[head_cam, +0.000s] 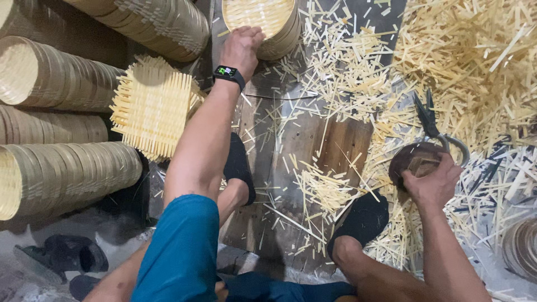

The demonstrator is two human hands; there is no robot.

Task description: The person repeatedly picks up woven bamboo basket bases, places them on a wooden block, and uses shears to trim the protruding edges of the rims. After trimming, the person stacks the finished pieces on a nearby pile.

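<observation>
The woven bamboo basket (263,22) lies on its side at the far edge of the floor, its open mouth turned toward me, on top of what looks like a short stack of the same kind. My left hand (241,49) is stretched far out to it, arm nearly straight, fingers curled over its near rim and gripping it; a black watch (228,74) sits on that wrist. My right hand (430,184) stays low and near on the right, bent at the wrist, fingers closed around the top of a dark round wooden block (411,159). A pair of metal shears (433,126) rests just beyond the block, touching it, blades pointing away from me.

Nothing shows inside the basket from here except its pale woven bottom. To the left, long nested rows of finished baskets (67,173) lie on their sides, stacked one row above another. Between those rows and my left forearm sits an unfinished woven mat (151,106) with loose strip ends sticking out all round. Cut bamboo strips (475,61) cover the floor thickly on the right and thin out across the wooden board (330,145) in the middle. My feet in black socks (363,218) rest on that board.
</observation>
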